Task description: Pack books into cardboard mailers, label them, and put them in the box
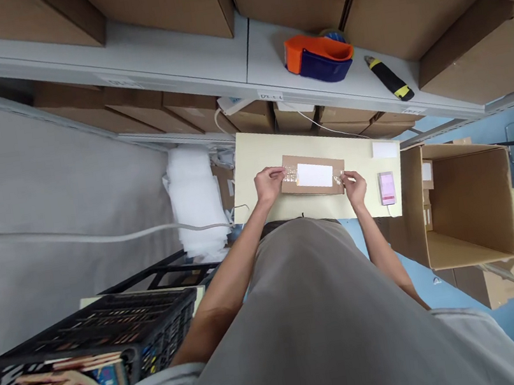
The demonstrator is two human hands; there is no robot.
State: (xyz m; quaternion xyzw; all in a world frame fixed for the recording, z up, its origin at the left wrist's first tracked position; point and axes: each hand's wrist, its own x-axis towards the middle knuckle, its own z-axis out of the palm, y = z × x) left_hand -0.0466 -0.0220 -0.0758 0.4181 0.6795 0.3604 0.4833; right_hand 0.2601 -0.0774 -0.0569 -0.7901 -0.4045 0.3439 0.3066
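Observation:
A small flat cardboard box (293, 187) lies on the cream tabletop in front of me. On its top is a white label (315, 175), and shiny clear tape (289, 173) shows at both ends. My left hand (269, 184) pinches the box's left end, its fingertips on the taped edge. At the opposite end, the fingers of my right hand (355, 188) close on the right edge, thumb and forefinger together. To the right of that hand lies a phone (386, 188) with a lit, pinkish screen and a cable.
An orange and blue tape dispenser (319, 58) and a black and yellow utility knife (389, 78) rest on the shelf (178, 53) above. White foam wrap (196, 201) stands left of the table (251, 151). A large open carton (468, 199) is at right, a black crate (146, 325) lower left.

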